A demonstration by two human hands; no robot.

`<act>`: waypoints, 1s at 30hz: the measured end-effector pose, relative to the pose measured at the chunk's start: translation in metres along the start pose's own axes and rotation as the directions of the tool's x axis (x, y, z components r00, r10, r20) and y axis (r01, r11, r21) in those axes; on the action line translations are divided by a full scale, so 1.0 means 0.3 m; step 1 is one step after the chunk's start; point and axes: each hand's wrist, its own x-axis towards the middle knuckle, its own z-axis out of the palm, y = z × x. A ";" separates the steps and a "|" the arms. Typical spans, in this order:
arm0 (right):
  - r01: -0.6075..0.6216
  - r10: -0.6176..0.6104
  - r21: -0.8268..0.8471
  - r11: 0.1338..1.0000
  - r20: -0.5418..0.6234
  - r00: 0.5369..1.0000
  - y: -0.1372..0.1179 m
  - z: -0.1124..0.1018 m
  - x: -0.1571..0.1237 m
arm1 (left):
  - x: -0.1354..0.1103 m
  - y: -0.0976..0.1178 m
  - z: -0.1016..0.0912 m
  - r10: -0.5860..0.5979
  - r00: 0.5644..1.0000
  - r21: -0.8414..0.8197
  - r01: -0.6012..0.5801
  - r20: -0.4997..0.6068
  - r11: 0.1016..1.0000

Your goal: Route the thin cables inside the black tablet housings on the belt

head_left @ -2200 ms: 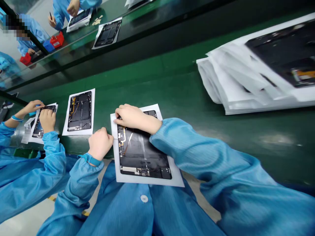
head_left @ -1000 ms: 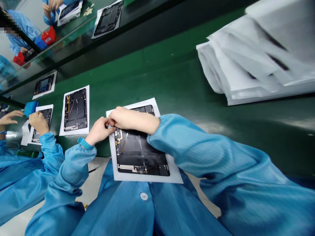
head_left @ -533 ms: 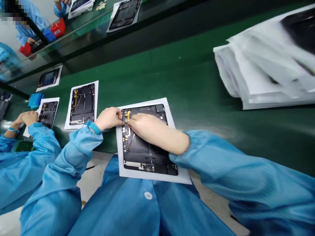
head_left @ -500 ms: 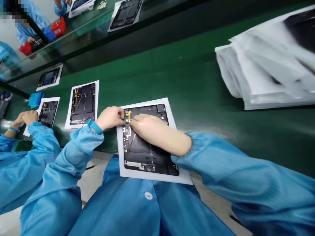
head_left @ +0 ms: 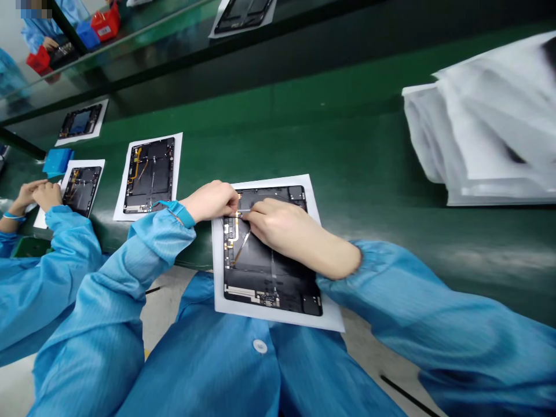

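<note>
An open tablet (head_left: 289, 281), black inside, lay on a white sheet (head_left: 219, 272) in front of the person, on the green table (head_left: 356, 191). From the tablet's middle, the left hand (head_left: 211, 201) was at ten o'clock. Its fingers were curled, with the tips close together, but what they held could not be told. The right hand (head_left: 278, 226) was at twelve o'clock, reaching over the tablet. Its fingers were almost closed, and a thin, shiny bit (head_left: 244, 211) showed by their tips; whether they had hold of it was hard to tell.

Some things could go wrong. The gold-and-white strip (head_left: 237, 230) sat just below the fingers and looked easy to tear, so a hard tug might rip it. The six o'clock end of the sheet seemed to stick out past the table's edge, so a push down there might tip everything. The right sleeve (head_left: 391, 289), at four o'clock, might drag the sheet and turn the tablet.
</note>
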 end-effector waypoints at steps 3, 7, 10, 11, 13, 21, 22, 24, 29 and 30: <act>0.014 -0.014 -0.004 1.000 0.000 1.000 0.011 -0.009 0.001 | -0.004 0.000 0.003 0.011 1.000 0.011 -0.011 -0.020 1.000; 0.005 -0.005 0.001 1.000 0.026 1.000 0.025 -0.024 0.004 | -0.012 -0.021 0.006 0.046 0.999 -0.067 -0.046 -0.009 0.997; 0.002 -0.003 0.013 1.000 0.047 0.999 0.030 -0.026 0.007 | -0.020 -0.027 0.010 0.055 0.998 -0.101 -0.056 -0.011 0.993; 0.007 -0.007 0.015 1.000 0.053 0.999 0.032 -0.025 0.008 | -0.022 -0.025 0.013 0.060 0.998 -0.090 -0.061 -0.017 0.994; 0.016 -0.017 0.011 1.000 0.061 0.998 0.034 -0.022 0.009 | -0.025 -0.013 0.019 0.073 0.997 -0.055 -0.075 -0.031 0.996; 0.040 -0.040 0.027 0.999 -0.015 0.999 0.040 -0.021 0.011 | -0.027 -0.006 0.024 0.068 0.996 -0.055 -0.072 -0.056 0.996; 0.038 -0.037 0.033 0.999 -0.029 0.999 0.040 -0.020 0.012 | -0.027 -0.009 0.022 0.068 0.996 -0.061 -0.071 -0.054 0.996; 0.031 -0.029 0.040 0.999 -0.035 0.999 0.042 -0.020 0.016 | -0.028 -0.014 0.017 0.065 0.996 -0.064 -0.068 -0.053 0.996; 0.031 -0.033 0.050 0.998 0.037 0.999 0.047 -0.023 0.020 | -0.025 -0.008 0.010 0.049 0.998 -0.048 -0.050 -0.034 0.998; 0.035 -0.037 0.053 0.998 0.043 0.998 0.048 -0.024 0.019 | -0.023 -0.005 0.009 0.044 0.999 -0.047 -0.045 -0.028 0.998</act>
